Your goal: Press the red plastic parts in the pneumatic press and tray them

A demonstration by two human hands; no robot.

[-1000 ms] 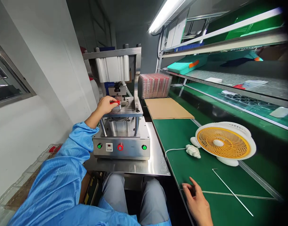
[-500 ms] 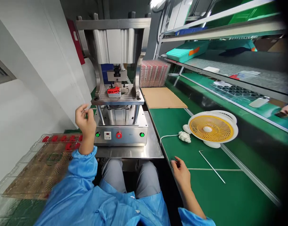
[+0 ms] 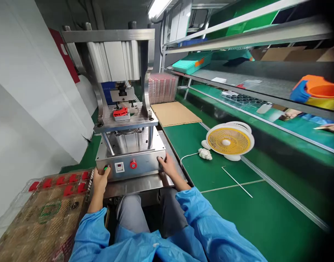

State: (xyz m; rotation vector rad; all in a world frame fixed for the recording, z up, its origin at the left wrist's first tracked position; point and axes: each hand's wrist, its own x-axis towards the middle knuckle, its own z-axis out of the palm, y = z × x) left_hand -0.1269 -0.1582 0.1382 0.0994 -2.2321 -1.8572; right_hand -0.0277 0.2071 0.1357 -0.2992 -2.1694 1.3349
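Observation:
My left hand (image 3: 100,182) is at the left corner of the bench press (image 3: 141,165), with the thumb on a green button (image 3: 105,168). At the panel's right end, my right hand (image 3: 169,167) has its thumb where the other green button sits, covering it. The fingers of both hands rest at the sides of the base, apart from the thumbs, and neither hand holds a loose thing. A red plastic part (image 3: 120,112) lies in a metal fixture (image 3: 122,118) on the press plate, beside the raised press head (image 3: 122,94). Between the hands is a red button (image 3: 133,164).
Left of the press, a clear tray (image 3: 27,207) carries several red parts (image 3: 60,180). On the green bench to the right are a cardboard sheet (image 3: 176,114), a yellow-and-white fan (image 3: 229,142) and a thin white rod (image 3: 238,182). Another person's hands (image 3: 291,114) show beyond the shelf.
My left hand has come down from beside the press to its left button. My right hand has moved left from the bench edge to the right button. The view has turned rightward.

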